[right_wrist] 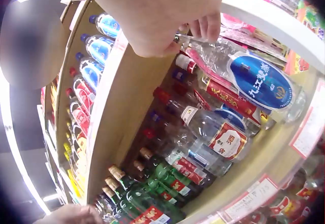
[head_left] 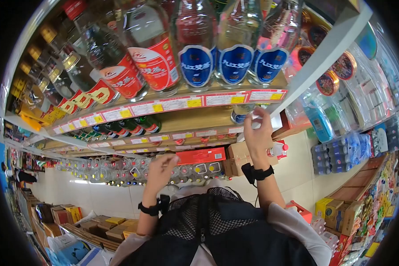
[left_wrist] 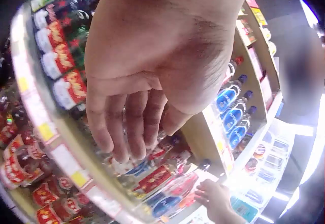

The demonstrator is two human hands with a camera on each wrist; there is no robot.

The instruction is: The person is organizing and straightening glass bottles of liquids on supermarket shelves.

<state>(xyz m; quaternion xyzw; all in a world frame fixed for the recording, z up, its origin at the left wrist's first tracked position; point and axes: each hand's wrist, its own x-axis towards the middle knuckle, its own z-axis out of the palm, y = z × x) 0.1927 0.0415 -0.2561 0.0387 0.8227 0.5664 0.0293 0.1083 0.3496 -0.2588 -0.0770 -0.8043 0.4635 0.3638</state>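
Note:
My right hand (head_left: pixel 258 137) (right_wrist: pixel 162 16) is at the right end of the shelf below the top row. In the right wrist view, its thumb and fingers pinch the neck of a clear bottle with a blue label (right_wrist: pixel 260 82), which leans among other bottles. The head view shows part of a blue-labelled bottle (head_left: pixel 238 116) beside the fingertips, under the shelf edge. My left hand (head_left: pixel 160 172) (left_wrist: pixel 152 56) hangs in front of the lower shelves, fingers loosely bent, holding nothing. My right hand (left_wrist: pixel 217 199) also appears low in the left wrist view.
Blue-labelled (head_left: pixel 196 66) and red-labelled bottles (head_left: pixel 153 62) line the shelf above. Green bottles (right_wrist: pixel 147 201) stand further along the same shelf as the pinched bottle. A white shelf upright (head_left: pixel 328 48) rises at right. Cartons (head_left: pixel 241 155) and large jugs stand on the floor below.

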